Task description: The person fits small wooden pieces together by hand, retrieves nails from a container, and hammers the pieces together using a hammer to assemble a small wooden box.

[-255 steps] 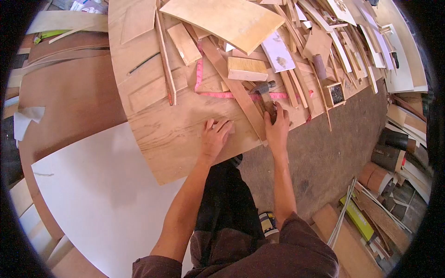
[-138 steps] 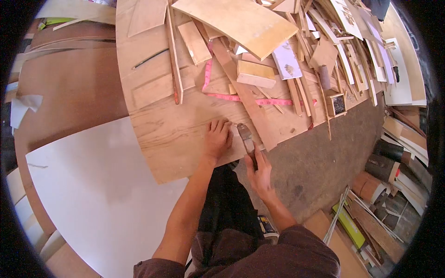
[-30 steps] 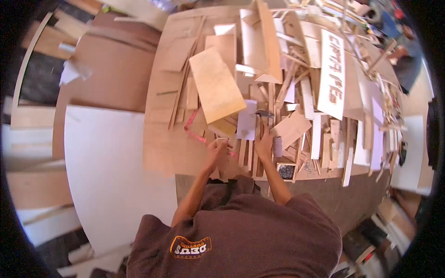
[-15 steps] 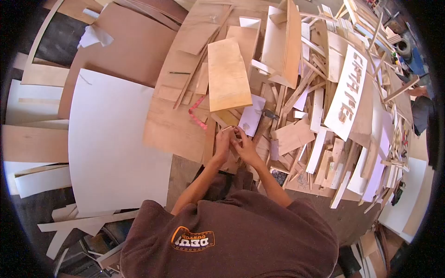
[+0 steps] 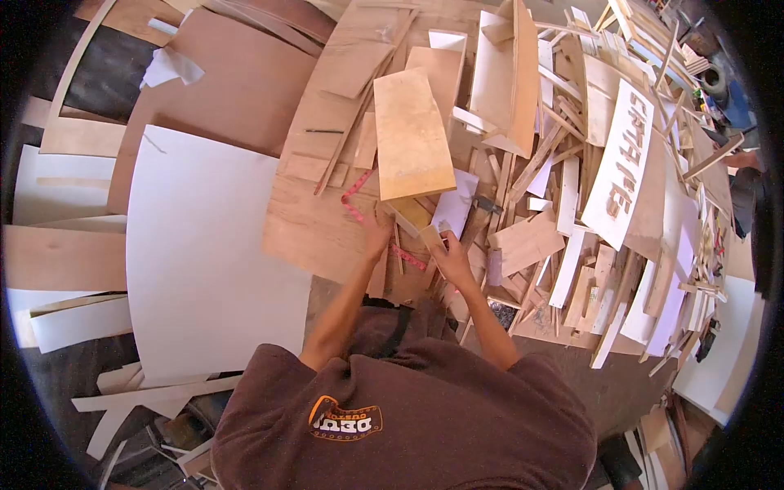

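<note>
My right hand (image 5: 452, 259) is closed on a small flat tan piece (image 5: 430, 238), which looks like thin wood or folded sandpaper. At the near left corner of a pale wooden box (image 5: 414, 135) is my left hand (image 5: 377, 235); its fingers are partly blurred, and I cannot tell whether they touch the box. A pink-red tape measure (image 5: 355, 200) lies bent on the workbench, left of the box, and a stretch of it shows between my hands. Just right of the box lies a white panel (image 5: 457, 196), with a hammer (image 5: 487, 205) beside it.
A large white sheet (image 5: 216, 261) and a brown board (image 5: 220, 82) lie at the left. Wood offcuts crowd the right side, around a white sign with cut-out letters (image 5: 618, 163). An open plywood box (image 5: 500, 77) stands behind. A pencil (image 5: 324, 131) rests on the bench (image 5: 306, 220).
My hands were together at the near side of the box and have moved apart. The left went left and up; the right went slightly right, with the tan piece now showing.
</note>
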The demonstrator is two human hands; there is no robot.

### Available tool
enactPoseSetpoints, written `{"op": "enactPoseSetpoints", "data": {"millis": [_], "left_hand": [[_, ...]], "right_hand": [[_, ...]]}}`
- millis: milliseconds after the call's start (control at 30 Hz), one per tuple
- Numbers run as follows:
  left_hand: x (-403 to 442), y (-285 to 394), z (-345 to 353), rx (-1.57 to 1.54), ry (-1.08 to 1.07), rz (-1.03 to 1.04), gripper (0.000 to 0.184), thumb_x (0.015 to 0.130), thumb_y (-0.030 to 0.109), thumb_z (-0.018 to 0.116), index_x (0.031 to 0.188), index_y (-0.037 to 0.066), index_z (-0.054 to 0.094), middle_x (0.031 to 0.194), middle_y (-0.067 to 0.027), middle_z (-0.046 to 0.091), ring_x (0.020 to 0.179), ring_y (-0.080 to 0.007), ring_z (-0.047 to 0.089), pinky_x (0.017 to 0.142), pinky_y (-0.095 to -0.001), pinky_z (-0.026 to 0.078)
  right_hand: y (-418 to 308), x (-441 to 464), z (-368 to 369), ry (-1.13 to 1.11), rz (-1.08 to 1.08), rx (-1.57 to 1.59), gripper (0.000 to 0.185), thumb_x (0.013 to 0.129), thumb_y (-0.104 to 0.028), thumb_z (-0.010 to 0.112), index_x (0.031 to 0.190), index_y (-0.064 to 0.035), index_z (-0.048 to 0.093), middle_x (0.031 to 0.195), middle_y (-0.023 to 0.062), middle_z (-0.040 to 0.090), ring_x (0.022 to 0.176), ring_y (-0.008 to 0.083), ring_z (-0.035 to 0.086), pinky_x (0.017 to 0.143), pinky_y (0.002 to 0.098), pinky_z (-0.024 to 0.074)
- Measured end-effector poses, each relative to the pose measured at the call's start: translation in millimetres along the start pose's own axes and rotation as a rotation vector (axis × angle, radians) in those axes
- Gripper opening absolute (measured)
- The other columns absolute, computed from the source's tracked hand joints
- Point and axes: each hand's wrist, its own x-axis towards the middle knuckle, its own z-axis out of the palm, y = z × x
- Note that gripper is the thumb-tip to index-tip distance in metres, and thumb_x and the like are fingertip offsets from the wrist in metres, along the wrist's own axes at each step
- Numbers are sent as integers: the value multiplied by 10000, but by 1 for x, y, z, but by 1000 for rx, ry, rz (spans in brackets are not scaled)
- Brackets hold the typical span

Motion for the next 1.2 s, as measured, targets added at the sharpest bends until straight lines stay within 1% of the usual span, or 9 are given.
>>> {"op": "enactPoseSetpoints", "data": {"millis": [200, 267, 367, 500, 667, 800, 967, 1100, 1200], "left_hand": [[33, -21, 5, 103, -347, 20, 587, 800, 123, 757, 1294, -53, 492, 1017, -146, 638, 930, -230, 628, 815, -378, 496], [42, -82, 19, -297, -349, -117, 497, 814, 117, 748, 1232, -40, 530, 970, -108, 645, 803, -187, 627, 716, -335, 511], [27, -40, -23, -256, -648, -233, 443, 820, 129, 748, 1185, -28, 551, 974, -106, 643, 789, -155, 629, 699, -294, 516], [25, -54, -52, -433, -672, -289, 434, 820, 130, 745, 1181, -21, 556, 951, -91, 638, 766, -141, 626, 666, -280, 511], [48, -27, -146, -596, -866, -139, 462, 868, 188, 725, 1244, 4, 529, 1035, -73, 626, 866, -160, 656, 758, -296, 509], [65, -20, -203, -682, -954, -199, 481, 909, 192, 680, 1308, 9, 482, 1150, -76, 598, 987, -168, 639, 852, -312, 502], [69, 7, -246, -846, -904, -20, 467, 964, 158, 578, 1374, 12, 411, 1362, -108, 486, 1246, -208, 487, 1033, -369, 426], [84, 25, -267, -970, -805, 100, 483, 975, 168, 563, 1396, 14, 383, 1354, -108, 488, 1257, -218, 472, 1066, -376, 386], [92, 34, -275, -968, -698, 275, 524, 975, 171, 564, 1423, 13, 341, 1367, -108, 460, 1275, -215, 442, 1076, -359, 366]], "right_hand": [[14, -2, 27, 110, 98, 1, 334, 892, -210, 640, 1115, 28, 565, 937, 178, 678, 850, 232, 661, 754, 362, 506], [13, -10, 37, 159, 74, -89, 320, 895, -212, 640, 1100, 23, 569, 909, 155, 677, 838, 223, 658, 742, 355, 505], [9, -29, 57, 268, 26, -227, 302, 900, -207, 641, 1075, 28, 568, 894, 133, 670, 798, 206, 660, 719, 338, 507], [-29, -49, 95, 321, 257, -32, 280, 905, -194, 631, 1062, 28, 562, 899, 131, 669, 752, 193, 667, 692, 328, 514], [-76, -52, 158, 665, 222, 337, 266, 927, -179, 610, 1106, -18, 497, 864, 72, 615, 704, 146, 657, 641, 265, 508], [-124, -42, 183, 699, 232, 585, 202, 966, -169, 571, 1123, -80, 481, 891, 26, 582, 660, 108, 572, 574, 225, 449], [-186, -21, 202, 636, 116, 640, 434, 975, -403, 559, 1293, -128, 450, 1080, 6, 543, 910, 119, 538, 717, 296, 452], [-259, -21, 207, 499, 44, 794, 453, 965, -370, 585, 1297, -88, 464, 1055, 41, 573, 905, 135, 552, 749, 289, 441], [-263, -16, 216, 414, -41, 613, 415, 952, -315, 621, 1266, -78, 487, 1026, 46, 587, 895, 128, 549, 752, 285, 438]]}}
